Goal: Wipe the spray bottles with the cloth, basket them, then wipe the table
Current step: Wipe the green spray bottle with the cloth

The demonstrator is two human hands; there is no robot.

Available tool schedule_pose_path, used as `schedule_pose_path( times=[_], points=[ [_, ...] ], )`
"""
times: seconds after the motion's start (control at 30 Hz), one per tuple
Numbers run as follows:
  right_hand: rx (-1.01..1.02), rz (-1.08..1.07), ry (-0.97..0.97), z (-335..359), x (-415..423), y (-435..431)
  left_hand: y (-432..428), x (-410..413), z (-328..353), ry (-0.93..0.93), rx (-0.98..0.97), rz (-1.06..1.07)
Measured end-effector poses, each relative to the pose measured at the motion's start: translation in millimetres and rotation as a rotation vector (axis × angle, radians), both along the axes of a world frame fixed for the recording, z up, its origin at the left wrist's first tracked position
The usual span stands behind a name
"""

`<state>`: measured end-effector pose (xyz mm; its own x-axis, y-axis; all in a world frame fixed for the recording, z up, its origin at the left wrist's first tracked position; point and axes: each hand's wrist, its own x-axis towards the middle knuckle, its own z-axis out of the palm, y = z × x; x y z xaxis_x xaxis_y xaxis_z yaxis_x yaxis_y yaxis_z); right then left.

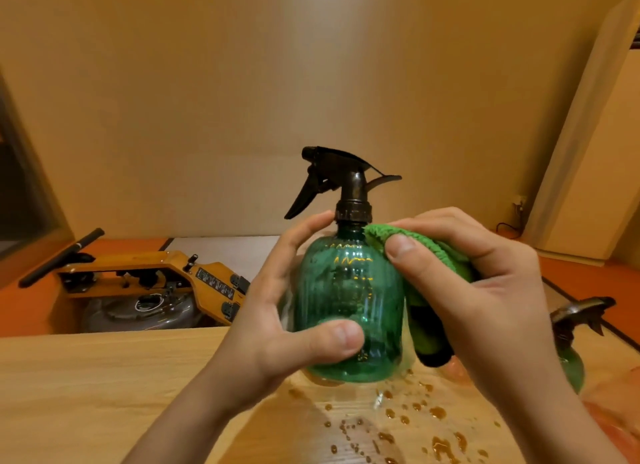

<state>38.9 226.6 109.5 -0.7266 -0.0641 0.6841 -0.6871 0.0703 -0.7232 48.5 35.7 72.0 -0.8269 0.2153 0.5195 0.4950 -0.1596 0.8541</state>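
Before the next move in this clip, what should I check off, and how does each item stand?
1. Left hand grips the green spray bottle: ok.
2. Right hand presses the cloth to the bottle's shoulder: ok.
3. Bottle upright, nozzle on top: ok.
4. Table dry: not ok, droplets lie below the bottle.
5. Second spray bottle wiped: cannot tell, mostly hidden behind the right hand.
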Motion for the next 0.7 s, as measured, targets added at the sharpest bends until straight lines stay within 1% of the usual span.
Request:
schedule_pose_path(
  times=[0.2, 0.37, 0.57, 0.63, 0.7],
  points=[
    [0.027, 0.127, -0.057, 2, -35, -7, -18, -7, 13, 0.050, -0.195, 0.163],
    [-0.047, 0.142, -0.086, 0, -42, -5, -19, -12, 25, 0.113, -0.342, 0.235],
    [-0.042, 0.119, -0.040, 1, -44, 0, -13, -19, 25, 0.185, -0.353, 0.256],
    [0.009, 0.143, -0.026, 2, -43, 2, -16, -18, 25, 0.186, -0.357, 0.270],
    [0.115, 0.156, 0.006, 3, -44, 5, -21, -20, 24, 0.186, -0.371, 0.290]
  ],
)
